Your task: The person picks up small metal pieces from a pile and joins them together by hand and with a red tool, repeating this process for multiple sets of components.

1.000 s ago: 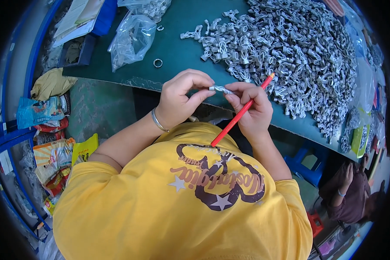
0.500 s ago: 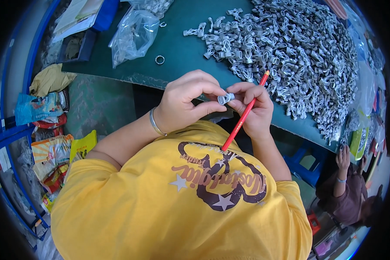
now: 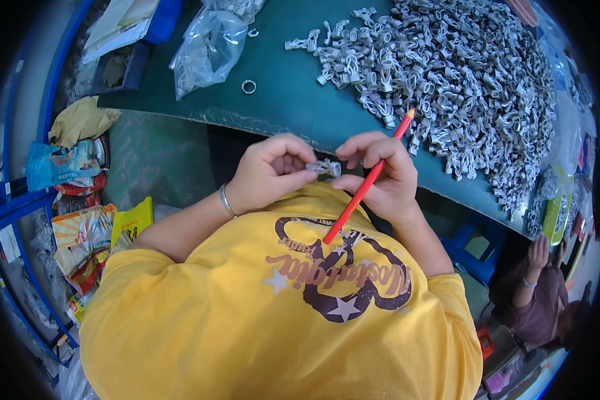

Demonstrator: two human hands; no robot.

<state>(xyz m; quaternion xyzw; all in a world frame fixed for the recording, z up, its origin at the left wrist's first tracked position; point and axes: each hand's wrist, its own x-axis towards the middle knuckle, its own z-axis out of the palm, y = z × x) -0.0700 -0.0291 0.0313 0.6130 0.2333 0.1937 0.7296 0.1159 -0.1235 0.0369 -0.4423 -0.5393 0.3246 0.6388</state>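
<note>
Dark green flat tabletop [image 3: 283,80] is seen from the head camera, its right side covered by a heap of silver-grey looped metal fittings [image 3: 453,87]. 1 silver-grey metal fitting with a round collar [image 3: 326,168] is held just off the near edge, its left end clamped between thumb and forefinger of the left hand [image 3: 270,173]. Slim red pencil [image 3: 353,201] is gripped by the right hand [image 3: 391,181]; thumb and forefinger are parted beside the collar, contact cannot be told. 1 round silver metal ring [image 3: 249,87] is seen near a clear plastic bag [image 3: 210,50].
</note>
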